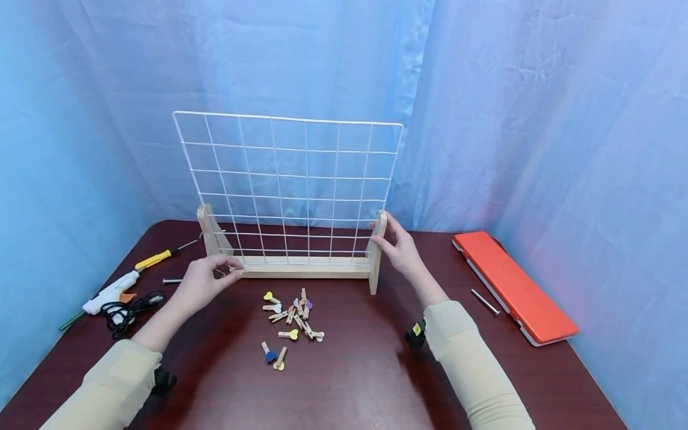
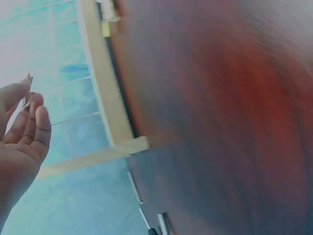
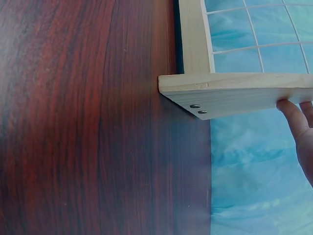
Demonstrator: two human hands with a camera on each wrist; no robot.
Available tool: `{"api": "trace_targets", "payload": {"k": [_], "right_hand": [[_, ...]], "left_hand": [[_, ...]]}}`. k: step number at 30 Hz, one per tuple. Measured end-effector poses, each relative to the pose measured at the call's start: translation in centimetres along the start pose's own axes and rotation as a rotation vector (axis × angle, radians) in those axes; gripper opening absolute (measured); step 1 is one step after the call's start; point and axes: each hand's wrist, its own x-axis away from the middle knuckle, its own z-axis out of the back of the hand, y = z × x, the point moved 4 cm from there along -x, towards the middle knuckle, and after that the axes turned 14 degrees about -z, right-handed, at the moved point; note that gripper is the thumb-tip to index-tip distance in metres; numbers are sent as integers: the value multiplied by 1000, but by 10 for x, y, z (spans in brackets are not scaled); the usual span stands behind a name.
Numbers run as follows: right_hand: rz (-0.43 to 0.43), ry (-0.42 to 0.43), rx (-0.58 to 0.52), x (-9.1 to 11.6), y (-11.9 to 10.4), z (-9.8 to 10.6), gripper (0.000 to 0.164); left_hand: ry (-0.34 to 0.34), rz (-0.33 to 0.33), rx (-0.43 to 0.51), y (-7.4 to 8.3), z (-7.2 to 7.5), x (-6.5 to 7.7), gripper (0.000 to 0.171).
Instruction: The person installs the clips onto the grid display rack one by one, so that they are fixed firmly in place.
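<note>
A white wire grid stands upright in a wooden stand with two side posts. My right hand holds the right side post, thumb on its outer face and fingertips showing past its back edge. In the right wrist view, two screw heads sit in that post. Near the stand's lower left corner, my left hand pinches a small wooden clothespin between thumb and fingers, mostly hidden by them. Several mini clothespins with coloured hearts lie in front of the stand.
Left on the table lie a yellow-handled screwdriver, a white glue gun with a black cord, and a metal rod. A red case and another rod lie at the right. Blue curtains hang behind.
</note>
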Motion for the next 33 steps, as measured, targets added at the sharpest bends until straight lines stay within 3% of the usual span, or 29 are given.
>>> {"api": "trace_targets", "payload": {"k": [4, 13, 17, 20, 25, 30, 33], "right_hand": [[9, 5, -8, 0, 0, 0, 56], [1, 3, -8, 0, -1, -1, 57], [7, 7, -8, 0, -1, 0, 57], [9, 6, -13, 0, 0, 1, 57], [4, 7, -3, 0, 0, 2, 57], [-1, 2, 5, 1, -1, 1, 57], [-3, 0, 0, 2, -1, 0, 56]], "left_hand": [[101, 3, 16, 5, 16, -5, 13], [278, 107, 62, 3, 53, -12, 23], [407, 171, 144, 1, 71, -16, 24], [549, 203, 208, 6, 85, -22, 24], [731, 208, 192, 4, 101, -32, 23], [766, 214, 188, -21, 102, -39, 25], [750, 263, 181, -31, 101, -41, 26]]}}
